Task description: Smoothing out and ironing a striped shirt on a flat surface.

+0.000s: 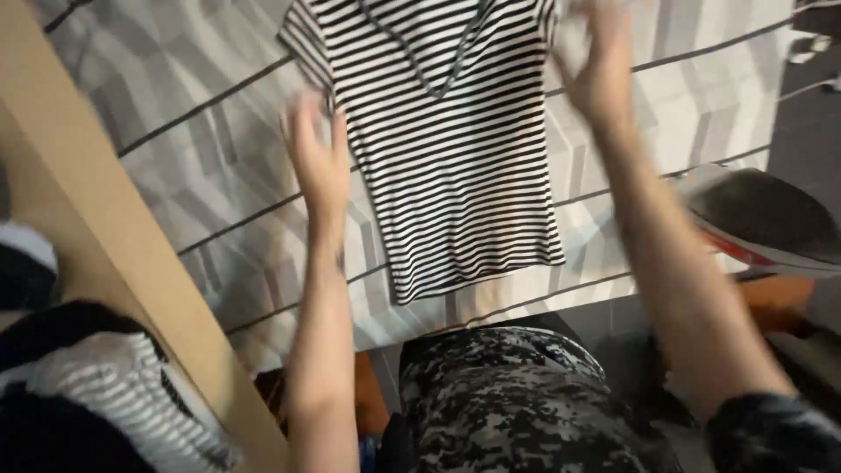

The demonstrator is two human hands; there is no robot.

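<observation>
The black-and-white striped short-sleeved cotton shirt (447, 149) lies flat and unfolded on the grey patterned bench (201, 175), my left hand (317, 158) and right hand (596, 61) spread open, empty, beside its sleeves

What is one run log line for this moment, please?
left hand: open, at striped shirt edge | right hand: open, blurred | shirt: flat on patterned surface

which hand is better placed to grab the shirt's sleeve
Left. The left hand is open beside the sleeve of the striped shirt, just below it. The right hand is open at the far shoulder; that sleeve can't be made out.
</observation>
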